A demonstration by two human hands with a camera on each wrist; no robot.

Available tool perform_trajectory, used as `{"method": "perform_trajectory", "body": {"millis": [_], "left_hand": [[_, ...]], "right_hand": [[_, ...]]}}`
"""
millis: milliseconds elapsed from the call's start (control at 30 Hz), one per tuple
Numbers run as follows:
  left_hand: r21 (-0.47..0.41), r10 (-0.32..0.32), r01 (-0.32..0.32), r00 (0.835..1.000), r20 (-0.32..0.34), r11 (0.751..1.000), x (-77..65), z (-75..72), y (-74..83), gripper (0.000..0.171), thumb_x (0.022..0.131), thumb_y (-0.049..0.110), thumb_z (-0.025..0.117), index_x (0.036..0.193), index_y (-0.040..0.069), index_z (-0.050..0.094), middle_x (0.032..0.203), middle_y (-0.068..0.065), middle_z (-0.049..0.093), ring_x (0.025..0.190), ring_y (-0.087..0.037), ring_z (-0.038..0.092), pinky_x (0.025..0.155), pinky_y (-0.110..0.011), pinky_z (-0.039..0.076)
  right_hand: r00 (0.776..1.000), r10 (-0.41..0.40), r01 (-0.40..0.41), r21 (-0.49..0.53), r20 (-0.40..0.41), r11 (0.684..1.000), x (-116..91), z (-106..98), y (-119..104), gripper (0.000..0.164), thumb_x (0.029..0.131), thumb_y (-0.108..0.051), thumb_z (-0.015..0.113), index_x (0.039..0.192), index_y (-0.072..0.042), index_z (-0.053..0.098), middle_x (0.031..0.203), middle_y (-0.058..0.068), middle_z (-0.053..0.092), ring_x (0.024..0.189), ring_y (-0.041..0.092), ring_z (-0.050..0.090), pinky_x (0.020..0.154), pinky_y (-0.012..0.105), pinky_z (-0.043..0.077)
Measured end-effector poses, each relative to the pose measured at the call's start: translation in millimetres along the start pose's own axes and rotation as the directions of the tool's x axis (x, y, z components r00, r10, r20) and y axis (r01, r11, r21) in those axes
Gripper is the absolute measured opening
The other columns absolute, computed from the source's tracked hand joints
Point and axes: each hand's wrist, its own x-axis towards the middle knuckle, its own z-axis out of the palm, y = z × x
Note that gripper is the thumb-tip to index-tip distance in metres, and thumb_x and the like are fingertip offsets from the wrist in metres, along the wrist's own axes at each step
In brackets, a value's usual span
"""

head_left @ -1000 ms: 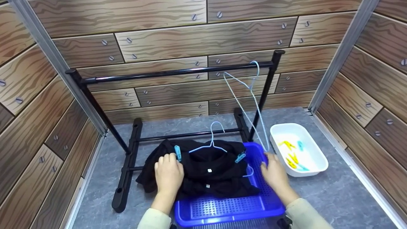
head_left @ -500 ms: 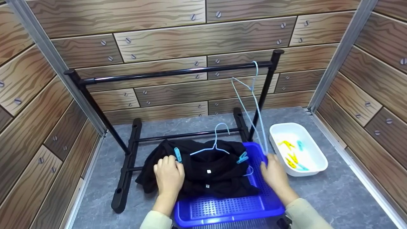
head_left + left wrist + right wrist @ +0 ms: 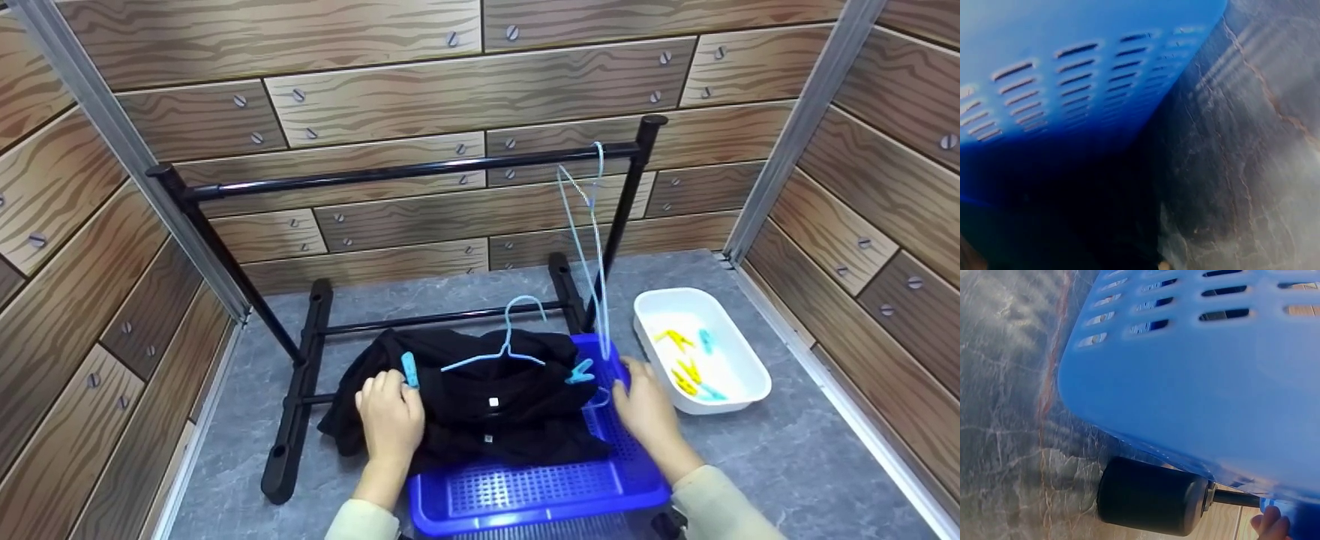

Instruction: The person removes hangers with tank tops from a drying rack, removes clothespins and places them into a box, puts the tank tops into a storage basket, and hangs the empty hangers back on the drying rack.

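Observation:
A black shirt [image 3: 457, 397] with a white label lies folded over a blue plastic basket [image 3: 540, 517]. A pale-blue wire hanger [image 3: 508, 341] stands at its collar, with a light-blue clothespin [image 3: 409, 369] and a second clothespin [image 3: 580, 371] on either side. My left hand [image 3: 390, 420] grips at the basket's left side, over black cloth draped there; its fingertips are mostly hidden. On the opposite side, my right hand [image 3: 646, 409] grips the basket's rim, where its fingers [image 3: 1272, 526] show in the right wrist view. More black cloth [image 3: 517, 442] lies in front of the shirt.
Behind the basket stands a black clothes rack [image 3: 412, 174]. A bare wire hanger [image 3: 598, 247] hangs at its right end, its lower corner close to my right hand. To the right, a white tub [image 3: 739, 337] holds several yellow and blue clothespins.
The bare hanger on the rail has swung, its lower corner moving left. The left hand and nearby clothespin have shifted slightly left. The shirt's hanger has rocked a little.

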Motion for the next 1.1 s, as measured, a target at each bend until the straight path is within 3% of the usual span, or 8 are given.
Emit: {"method": "perform_trajectory", "body": {"millis": [233, 633, 1000, 1100], "left_hand": [[-0.045, -0.014, 0.014, 1.0, -0.008, 0.999, -0.8, -0.8, -5.0, 0.011, 0.076, 0.014, 0.046, 0.066, 0.009, 0.045, 0.063, -0.006, 0.043, 0.063, -0.03, 0.043, 0.061, -0.04, 0.03], [-0.05, -0.068, 0.069, 0.997, 0.023, 0.996, 3.6, 1.8, 1.9, 0.013, 0.075, 0.013, 0.047, 0.064, 0.01, 0.044, 0.062, -0.006, 0.044, 0.065, -0.03, 0.045, 0.062, -0.04, 0.031], [-0.07, -0.134, 0.144, 0.982, 0.132, 0.987, 15.7, -0.3, -1.5, 0.016, 0.077, 0.01, 0.046, 0.061, 0.012, 0.047, 0.062, -0.004, 0.049, 0.064, -0.029, 0.051, 0.061, -0.042, 0.037], [-0.089, -0.147, 0.16, 0.98, 0.136, 0.983, 17.4, 0.0, -1.6, 0.019, 0.077, 0.009, 0.047, 0.059, 0.014, 0.045, 0.06, -0.003, 0.048, 0.063, -0.029, 0.051, 0.061, -0.042, 0.038]], "right_hand": [[1.0, 0.006, -0.006, 0.021, -0.014, 1.0, 0.2, 1.4, 0.0, 0.039, 0.087, -0.012, 0.054, 0.122, 0.003, 0.052, 0.11, 0.024, 0.055, 0.095, 0.042, 0.057, 0.083, 0.053, 0.043], [0.999, 0.035, -0.035, 0.008, 0.019, 0.999, 1.4, 0.7, 0.1, 0.042, 0.089, -0.018, 0.052, 0.124, 0.004, 0.049, 0.118, 0.026, 0.051, 0.104, 0.045, 0.052, 0.089, 0.054, 0.039], [0.999, 0.036, -0.037, 0.011, 0.026, 0.999, 2.4, 0.4, -1.1, 0.042, 0.091, -0.02, 0.051, 0.125, 0.004, 0.05, 0.117, 0.026, 0.051, 0.103, 0.045, 0.053, 0.09, 0.054, 0.039], [0.999, 0.035, -0.035, 0.017, 0.021, 0.999, 1.8, -0.4, -1.5, 0.042, 0.094, -0.023, 0.047, 0.124, 0.005, 0.05, 0.117, 0.027, 0.051, 0.104, 0.045, 0.052, 0.091, 0.054, 0.038]]}}
